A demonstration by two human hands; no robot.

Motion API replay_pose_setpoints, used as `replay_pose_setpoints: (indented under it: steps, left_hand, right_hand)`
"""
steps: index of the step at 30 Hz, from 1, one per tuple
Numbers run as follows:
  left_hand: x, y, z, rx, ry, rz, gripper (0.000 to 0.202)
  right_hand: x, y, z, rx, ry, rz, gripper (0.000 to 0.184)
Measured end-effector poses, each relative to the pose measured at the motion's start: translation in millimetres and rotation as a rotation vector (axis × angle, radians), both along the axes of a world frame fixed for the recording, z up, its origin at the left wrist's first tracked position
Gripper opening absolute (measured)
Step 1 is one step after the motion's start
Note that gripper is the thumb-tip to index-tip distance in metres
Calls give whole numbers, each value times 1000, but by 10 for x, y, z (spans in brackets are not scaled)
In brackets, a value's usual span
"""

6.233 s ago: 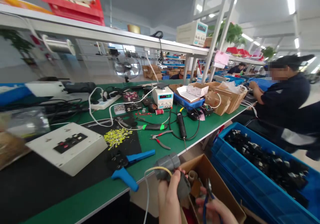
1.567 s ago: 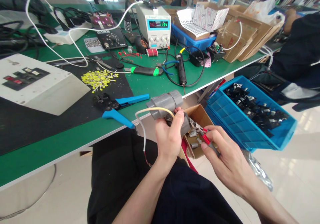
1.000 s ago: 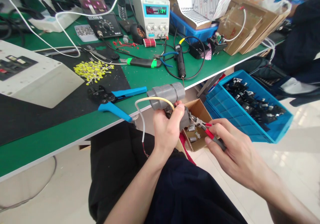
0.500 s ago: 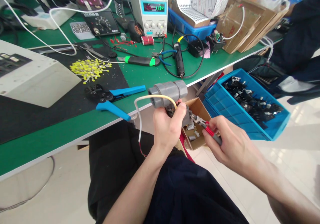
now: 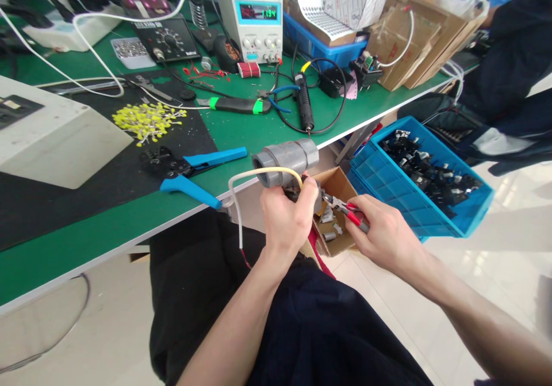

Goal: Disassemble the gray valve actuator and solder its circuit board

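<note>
Left hand wrapped tight round grey pipe fitting at desk edge. Blue-handled pliers, earlier in right hand, now lie on desk; right hand instead grips red-handled pliers, tips by fitting's lower end, contact unclear. Swap suggests this step needs a different bite.

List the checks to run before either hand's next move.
Grip of the left hand on the grey cylindrical plastic-looking fitting: ok.
Grip of the right hand on the red-and-grey-handled metal pliers: ok.
Pliers' tips touching the fitting: cannot tell, too small.
Yellow-and-white cable clear of the pliers: ok, loops away.
Blue-handled crimping tool back from the green bench's edge: not ok, one handle reaches it.
</note>
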State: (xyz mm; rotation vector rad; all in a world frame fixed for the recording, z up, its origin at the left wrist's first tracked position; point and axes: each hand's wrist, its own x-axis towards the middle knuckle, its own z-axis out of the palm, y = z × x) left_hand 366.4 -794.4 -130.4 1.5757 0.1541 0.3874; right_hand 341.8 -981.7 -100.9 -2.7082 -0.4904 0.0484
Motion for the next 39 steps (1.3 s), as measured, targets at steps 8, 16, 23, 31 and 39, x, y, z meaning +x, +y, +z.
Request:
replay_pose_setpoints:
  steps: [8, 16, 23, 31, 39]
  left_hand:
    - [37, -25, -126, 64, 2, 55, 20]
    - [76, -59, -296, 206, 8, 86, 27]
    - [108, -62, -282, 269, 2, 105, 21]
    - [149, -71, -277, 297, 5, 84, 19]
    - [102, -118, -327, 492, -66, 164, 21]
  right_hand:
    - [-1, 3, -117, 46, 24, -35, 16]
    - [24, -5, -357, 61, 24, -84, 13]
    - [16, 1, -440, 93, 41, -116, 13]
    - [9, -5, -483, 125, 64, -147, 13]
    - [-20, 50, -555, 154, 62, -213, 19]
